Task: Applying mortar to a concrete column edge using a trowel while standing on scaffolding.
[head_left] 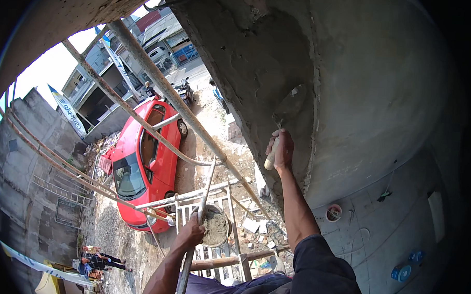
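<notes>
My right hand is closed round the pale handle of a trowel. The trowel's blade lies against wet grey mortar spread along a strip of wall. My left hand is wrapped round a slim scaffold pole, lower down and to the left. Right beside that hand stands a bucket with grey mortar in it, on the slatted scaffold platform.
Scaffold tubes cross the left side. Below are a red car, rubble and people. Right of the wall strip, a smooth grey wall meets a tiled floor with a small bucket and blue water jugs.
</notes>
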### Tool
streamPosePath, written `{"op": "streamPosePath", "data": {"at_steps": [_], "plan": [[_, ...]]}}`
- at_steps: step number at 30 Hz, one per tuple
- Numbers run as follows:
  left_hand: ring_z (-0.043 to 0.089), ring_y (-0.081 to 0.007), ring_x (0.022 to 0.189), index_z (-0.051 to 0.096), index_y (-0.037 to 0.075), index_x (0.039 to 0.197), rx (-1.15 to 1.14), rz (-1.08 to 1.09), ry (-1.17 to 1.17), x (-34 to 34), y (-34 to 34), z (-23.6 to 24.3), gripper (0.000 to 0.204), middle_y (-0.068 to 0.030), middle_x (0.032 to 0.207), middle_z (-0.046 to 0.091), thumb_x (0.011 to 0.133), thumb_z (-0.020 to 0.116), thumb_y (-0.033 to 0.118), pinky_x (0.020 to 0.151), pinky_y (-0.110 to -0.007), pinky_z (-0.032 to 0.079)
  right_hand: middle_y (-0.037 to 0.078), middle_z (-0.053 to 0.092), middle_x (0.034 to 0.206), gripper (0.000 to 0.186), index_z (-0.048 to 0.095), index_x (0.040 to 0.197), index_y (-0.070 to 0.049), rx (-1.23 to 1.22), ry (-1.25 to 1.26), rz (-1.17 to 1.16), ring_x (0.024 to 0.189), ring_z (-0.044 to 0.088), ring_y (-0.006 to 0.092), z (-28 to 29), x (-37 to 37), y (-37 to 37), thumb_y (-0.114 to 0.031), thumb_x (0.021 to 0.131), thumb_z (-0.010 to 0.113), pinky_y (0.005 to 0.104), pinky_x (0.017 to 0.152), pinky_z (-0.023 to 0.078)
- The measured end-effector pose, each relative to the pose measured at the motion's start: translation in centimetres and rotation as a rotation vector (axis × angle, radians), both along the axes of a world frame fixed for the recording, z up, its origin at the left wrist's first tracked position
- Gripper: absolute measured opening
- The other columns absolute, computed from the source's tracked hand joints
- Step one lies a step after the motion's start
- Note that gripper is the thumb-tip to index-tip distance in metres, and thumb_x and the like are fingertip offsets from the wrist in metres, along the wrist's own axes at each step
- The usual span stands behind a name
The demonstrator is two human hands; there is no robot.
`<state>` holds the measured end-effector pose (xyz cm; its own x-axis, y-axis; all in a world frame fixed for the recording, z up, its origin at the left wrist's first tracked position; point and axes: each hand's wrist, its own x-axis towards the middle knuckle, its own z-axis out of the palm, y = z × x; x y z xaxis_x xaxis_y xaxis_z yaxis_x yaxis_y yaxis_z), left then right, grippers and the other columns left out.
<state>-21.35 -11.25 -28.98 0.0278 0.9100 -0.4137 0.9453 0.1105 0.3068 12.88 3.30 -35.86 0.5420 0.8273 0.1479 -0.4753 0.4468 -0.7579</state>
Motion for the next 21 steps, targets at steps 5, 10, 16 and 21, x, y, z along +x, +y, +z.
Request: {"op": "streamPosePath", "data": {"at_steps": [5,10,16,21], "plan": [[0.066,-0.037,0.084,0.036,0.002,0.143,-0.052,0.025,-0.022,-1.7,-0.1,-1.1,0.062,-0.0257,0.094,0.064,0.088,0.051,0.024,0.078,-0.046,0.051,0.001,0.046,0.061,0.033,0.052,0.091,-0.006,0.06,-0.004,0.109,0.046,0.046,0.0108,9.8,-1.6,1.8,-0.036,0.103,0.046,0.028,0.043,0.039],[0.066,-0.0354,0.081,0.034,0.003,0.145,-0.086,0.085,-0.055,-1.1,-0.7,-1.0,0.064,-0.0251,0.095,0.064,0.088,0.05,0.024,0.076,-0.045,0.051,0.002,0.046,0.06,0.033,0.054,0.087,-0.005,-0.16,-0.63,-0.029,0.05,0.045,0.0125,3.1,0.7,0.2,-0.033,0.103,0.049,0.0314,0.048,0.039],[0.063,-0.0214,0.069,0.036,0.002,0.142,-0.117,0.199,-0.356,-0.1,-0.8,0.5,0.059,-0.0159,0.091,0.061,0.092,0.056,0.024,0.064,-0.036,0.052,0.016,0.062,0.073,0.037,0.056,0.094,-0.001,-0.523,-0.914,0.039,0.069,0.062,0.036,-11.9,-2.1,-8.6,-0.037,0.1,0.05,0.0427,0.063,0.047],[0.065,-0.0205,0.074,0.024,0.002,0.152,-0.248,0.38,-0.43,-1.4,-4.9,4.7,0.077,-0.0188,0.105,0.061,0.093,0.063,0.032,0.066,-0.033,0.054,0.031,0.061,0.091,0.034,0.056,0.101,0.0,-0.496,-0.946,0.548,0.092,0.059,0.0489,-20.1,-10.1,-16.6,-0.031,0.091,0.051,0.0514,0.079,0.046]]}}
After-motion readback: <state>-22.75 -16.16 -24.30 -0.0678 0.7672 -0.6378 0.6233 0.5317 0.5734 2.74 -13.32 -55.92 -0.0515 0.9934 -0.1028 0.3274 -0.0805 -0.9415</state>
